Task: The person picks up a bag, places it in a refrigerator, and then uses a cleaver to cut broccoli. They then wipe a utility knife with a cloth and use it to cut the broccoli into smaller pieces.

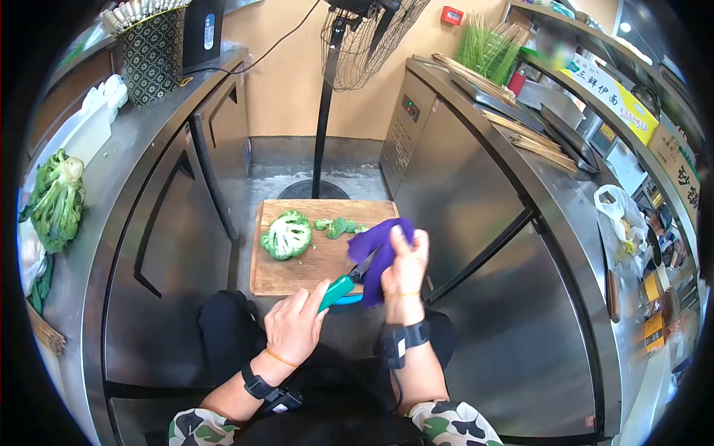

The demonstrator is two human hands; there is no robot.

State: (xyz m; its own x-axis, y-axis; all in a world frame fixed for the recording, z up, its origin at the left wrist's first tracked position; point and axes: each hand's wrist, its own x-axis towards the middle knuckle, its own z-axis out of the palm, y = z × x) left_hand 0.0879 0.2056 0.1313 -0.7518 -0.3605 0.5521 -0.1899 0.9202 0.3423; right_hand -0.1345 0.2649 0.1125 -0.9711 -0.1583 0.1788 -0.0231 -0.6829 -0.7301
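Observation:
My left hand [295, 321] is closed round the green handle of a knife [336, 293], which points up and to the right. Most of its dark blade is hidden by a purple cloth [383, 249]. The cloth is in my right hand [405, 269], pinched under the thumb and draped round the blade. Behind my hands lies a wooden cutting board [286, 276]. On it rest a broccoli head [286, 235], cut side showing, and several small florets [338, 226]. A curved blue piece [348, 299] shows below the knife; I cannot tell what it is.
Steel counters flank me, the left one [141, 149] holding another broccoli [59, 199] and a patterned bin of sticks [152, 59]. On the right counter [513, 152] lie bundles of skewers [539, 145] and a plastic bag [621, 215]. A standing fan [321, 111] is ahead.

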